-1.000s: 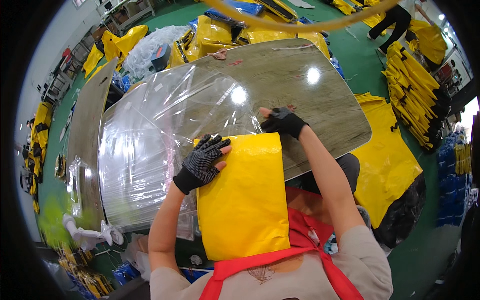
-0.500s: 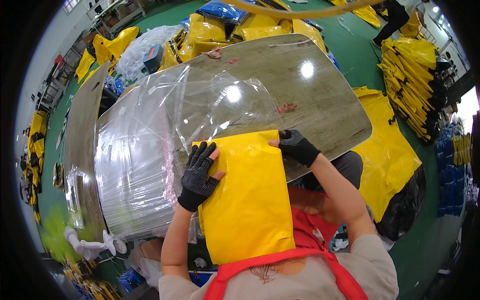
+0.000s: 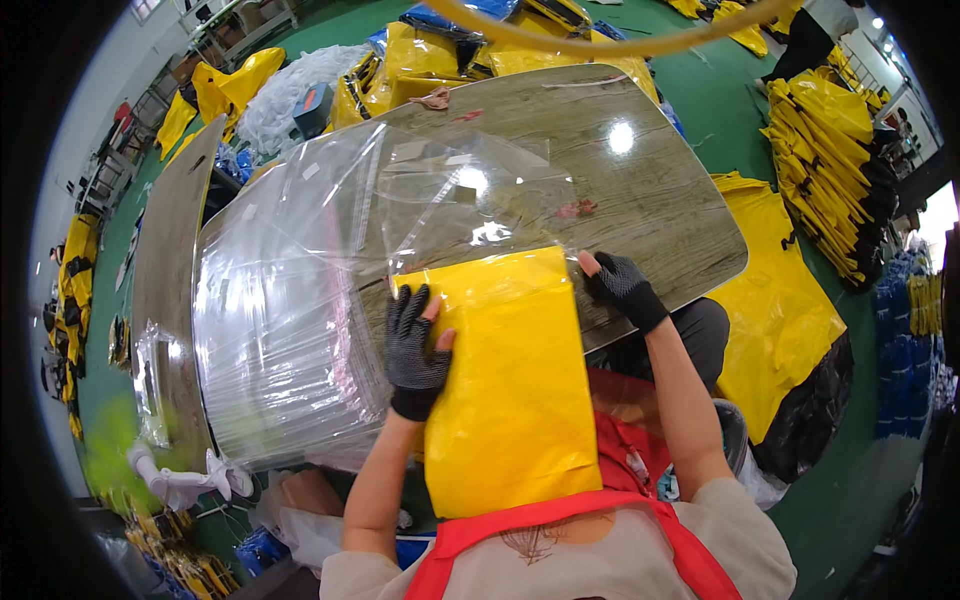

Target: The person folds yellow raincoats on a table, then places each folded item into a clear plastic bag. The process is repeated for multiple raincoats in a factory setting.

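A folded yellow piece of shiny sheet-like material [image 3: 510, 385] lies in front of me, running from my apron up onto the table. My left hand [image 3: 418, 345], in a black dotted glove with bare thumb and fingertip showing, rests along its left edge, fingers stretched out. Just off its upper right corner is my right hand [image 3: 622, 288], gloved alike. The right fingers are curled and the thumb points at the corner; what they hold, if anything, is hidden. A clear plastic bag [image 3: 430, 215] lies flat at the yellow piece's upper edge.
The wood-grain table [image 3: 660, 190] bears a stack of clear plastic bags [image 3: 270, 330] on the left. Yellow packs [image 3: 420, 60] lie behind it. At right are a yellow garment [image 3: 765, 290] and a yellow pile [image 3: 815, 170]. A white fan-like stand [image 3: 185, 480] is at lower left.
The yellow piece has shifted slightly up and right, its top edge now meeting the clear bag. My right hand has moved right, off its corner. My left hand moved slightly right with it.
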A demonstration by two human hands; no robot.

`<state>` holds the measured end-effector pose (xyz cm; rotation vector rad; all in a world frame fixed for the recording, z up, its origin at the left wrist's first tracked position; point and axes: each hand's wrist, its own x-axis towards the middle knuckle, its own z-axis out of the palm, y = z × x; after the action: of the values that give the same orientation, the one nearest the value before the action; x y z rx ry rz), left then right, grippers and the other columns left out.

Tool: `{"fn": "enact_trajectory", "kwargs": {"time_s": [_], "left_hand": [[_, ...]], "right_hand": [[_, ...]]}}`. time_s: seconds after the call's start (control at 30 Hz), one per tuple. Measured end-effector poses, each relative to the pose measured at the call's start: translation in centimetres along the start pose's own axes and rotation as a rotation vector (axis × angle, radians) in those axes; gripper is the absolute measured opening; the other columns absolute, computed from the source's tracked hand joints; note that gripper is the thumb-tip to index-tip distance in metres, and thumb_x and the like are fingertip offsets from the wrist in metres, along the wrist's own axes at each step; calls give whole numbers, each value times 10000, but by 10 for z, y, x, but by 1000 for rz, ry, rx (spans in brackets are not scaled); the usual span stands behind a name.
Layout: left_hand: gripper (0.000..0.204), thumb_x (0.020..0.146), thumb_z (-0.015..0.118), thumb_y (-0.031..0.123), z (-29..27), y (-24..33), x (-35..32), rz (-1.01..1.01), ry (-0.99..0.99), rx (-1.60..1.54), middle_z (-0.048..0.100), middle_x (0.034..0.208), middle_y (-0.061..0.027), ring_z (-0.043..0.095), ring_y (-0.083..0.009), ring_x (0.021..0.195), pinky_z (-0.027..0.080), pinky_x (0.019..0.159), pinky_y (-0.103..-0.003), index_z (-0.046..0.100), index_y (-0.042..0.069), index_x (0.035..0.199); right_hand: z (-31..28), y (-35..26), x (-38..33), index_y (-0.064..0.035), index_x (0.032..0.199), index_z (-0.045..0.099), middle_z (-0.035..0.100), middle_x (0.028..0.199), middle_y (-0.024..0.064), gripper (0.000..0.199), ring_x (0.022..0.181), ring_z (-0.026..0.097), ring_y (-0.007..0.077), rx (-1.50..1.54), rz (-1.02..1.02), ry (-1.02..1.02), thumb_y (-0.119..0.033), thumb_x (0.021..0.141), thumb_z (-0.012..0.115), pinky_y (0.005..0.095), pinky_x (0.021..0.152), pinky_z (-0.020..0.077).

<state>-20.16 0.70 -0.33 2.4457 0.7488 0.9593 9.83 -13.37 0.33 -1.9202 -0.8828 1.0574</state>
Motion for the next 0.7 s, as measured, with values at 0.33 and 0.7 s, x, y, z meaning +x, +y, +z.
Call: {"fn": "enact_trajectory", "kwargs": {"time_s": [0.33, 0.7], "left_hand": [[387, 865, 570, 73, -36, -19, 10, -949, -436, -1324, 594, 1126, -62, 594, -173, 971, 487, 811, -276, 512, 19, 1244], [282, 952, 512, 241, -20, 33, -33, -1030, -222, -1581, 599, 1053, -32, 526, -112, 959, 415, 844, -257, 575, 18, 1113]], "right_hand": [[34, -23, -33, -6, 1162, 550, 630, 1015, 60, 394, 862, 606, 137, 828, -104, -84, -213, 847, 666, 272, 790, 493], [36, 32, -90, 8, 1258, 507, 604, 1162, 85, 424, 1002, 581, 167, 790, 2, 45, -180, 892, 611, 285, 870, 464]]}}
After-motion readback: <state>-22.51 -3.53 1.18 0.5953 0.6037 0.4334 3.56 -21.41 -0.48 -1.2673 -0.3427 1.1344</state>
